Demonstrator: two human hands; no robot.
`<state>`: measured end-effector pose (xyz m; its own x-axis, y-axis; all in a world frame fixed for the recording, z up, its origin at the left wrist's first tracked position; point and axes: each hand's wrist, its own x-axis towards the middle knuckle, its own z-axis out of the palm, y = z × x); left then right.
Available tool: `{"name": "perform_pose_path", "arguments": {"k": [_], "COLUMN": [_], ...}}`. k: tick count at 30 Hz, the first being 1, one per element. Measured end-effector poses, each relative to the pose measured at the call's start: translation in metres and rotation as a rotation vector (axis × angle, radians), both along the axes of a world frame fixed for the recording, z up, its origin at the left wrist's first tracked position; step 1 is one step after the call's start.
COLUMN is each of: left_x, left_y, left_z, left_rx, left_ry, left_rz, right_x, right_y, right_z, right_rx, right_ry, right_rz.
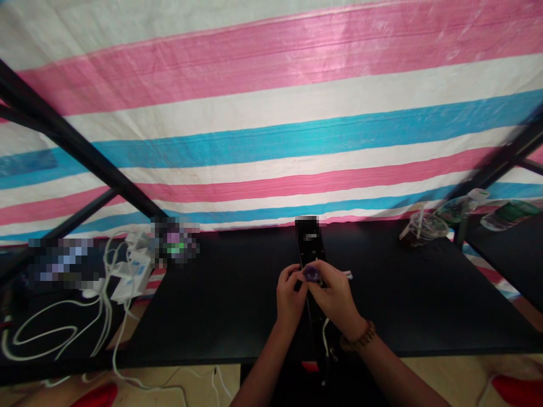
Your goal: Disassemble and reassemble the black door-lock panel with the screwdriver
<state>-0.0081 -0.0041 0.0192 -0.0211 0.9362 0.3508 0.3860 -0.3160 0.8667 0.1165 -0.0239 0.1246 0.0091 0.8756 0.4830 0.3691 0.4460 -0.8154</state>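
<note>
Head view: both hands over the middle of the black counter [220,299]. Left hand [290,299] mostly closed, thumb and index fingertips pinched at the near-left side of a small round purple item [311,273]. Right hand [337,293] partly curled, fingers around the same item from the right; bracelet [360,338] on that wrist. Can't tell what the item is, too small and blurred.

Long black object [306,244] runs under the hands toward the striped sheet [271,130], far end pixelated. Thin white cord [326,339] just below the right hand. Right side of counter: clear plastic cup [428,226] with straw, bottle [509,215] lying farther right. Left side: tangled white cables [106,305] beside a white box-like item [132,278].
</note>
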Motion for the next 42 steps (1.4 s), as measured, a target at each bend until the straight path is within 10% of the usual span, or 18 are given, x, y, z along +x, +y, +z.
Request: {"name": "perform_pose_path", "arguments": {"k": [42], "left_x": [0.001], "left_y": [-0.002], "left_z": [0.008], "left_rx": [0.037], "left_ry": [0.037], "left_rz": [0.016], "right_x": [0.014], "right_y": [-0.008], "right_z": [-0.012], "right_rx": [0.027], "right_ry": [-0.085], "right_rz": [0.081]}}
